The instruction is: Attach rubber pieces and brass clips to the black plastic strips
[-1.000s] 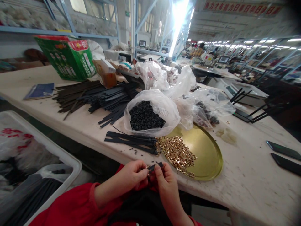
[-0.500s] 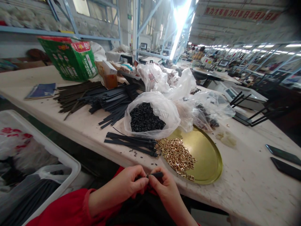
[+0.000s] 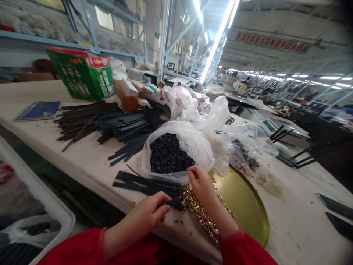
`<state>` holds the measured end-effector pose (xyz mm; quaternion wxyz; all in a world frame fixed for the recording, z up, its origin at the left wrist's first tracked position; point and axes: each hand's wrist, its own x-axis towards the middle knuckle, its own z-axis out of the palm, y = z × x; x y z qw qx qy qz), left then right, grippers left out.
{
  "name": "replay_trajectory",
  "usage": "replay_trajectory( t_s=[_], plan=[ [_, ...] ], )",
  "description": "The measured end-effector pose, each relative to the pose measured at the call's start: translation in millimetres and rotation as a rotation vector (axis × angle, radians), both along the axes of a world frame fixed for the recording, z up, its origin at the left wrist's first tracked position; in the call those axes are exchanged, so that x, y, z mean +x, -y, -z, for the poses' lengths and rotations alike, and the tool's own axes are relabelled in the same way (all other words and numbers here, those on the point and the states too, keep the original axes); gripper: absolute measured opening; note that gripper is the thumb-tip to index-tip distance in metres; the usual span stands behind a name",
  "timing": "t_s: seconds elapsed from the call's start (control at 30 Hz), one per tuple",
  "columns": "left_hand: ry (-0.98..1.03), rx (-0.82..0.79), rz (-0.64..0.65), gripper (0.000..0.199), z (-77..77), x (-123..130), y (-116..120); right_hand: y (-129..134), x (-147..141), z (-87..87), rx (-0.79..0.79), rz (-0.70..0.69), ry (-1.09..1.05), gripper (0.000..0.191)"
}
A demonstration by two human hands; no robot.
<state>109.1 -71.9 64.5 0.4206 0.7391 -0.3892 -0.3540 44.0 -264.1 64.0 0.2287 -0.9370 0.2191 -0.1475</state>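
Note:
My left hand (image 3: 150,213) pinches a black strap (image 3: 175,203) with a gold buckle at its end, low over the table's front edge. My right hand (image 3: 201,182) is raised at the near rim of a white plastic bag (image 3: 201,147) full of small black loops (image 3: 168,154). Its thumb and fingers are drawn together; whatever may be between them is too small to make out. Beneath my right wrist, gold buckles (image 3: 197,211) lie heaped on a round gold tray (image 3: 242,202). Several black straps (image 3: 138,184) lie just left of the buckles.
Behind lie bundles of dark straps (image 3: 124,125), a blue booklet (image 3: 41,110), a green carton (image 3: 79,75) and more plastic bags (image 3: 182,99). Two phones (image 3: 335,206) rest at the right. A white bin (image 3: 64,224) stands at the lower left.
My right hand has left the strap and moved up to the bag of black loops. My left hand still holds the strap, now beside the other straps. The view has shifted slightly.

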Motion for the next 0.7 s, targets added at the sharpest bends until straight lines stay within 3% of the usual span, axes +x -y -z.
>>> replay_trajectory(
  t_s=[0.13,0.27,0.4,0.6,0.7],
  plan=[
    [-0.081,0.014,-0.049,0.019,8.5,14,8,42,49,13.5,-0.135,0.047,-0.169,0.013],
    [-0.135,0.023,-0.069,0.02,11.2,20,9,47,64,28.0,-0.165,0.052,-0.265,0.01],
    [-0.149,-0.003,-0.107,0.022,11.8,19,7,46,60,27.0,-0.13,0.05,-0.245,0.009],
    [-0.212,-0.064,-0.197,0.03,0.5,8,1,31,29,3.2,0.04,0.041,-0.026,0.007],
    [-0.243,-0.124,-0.234,0.034,-11.1,1,3,-2,-1,-7.2,0.333,0.021,0.147,0.023]
  ],
)
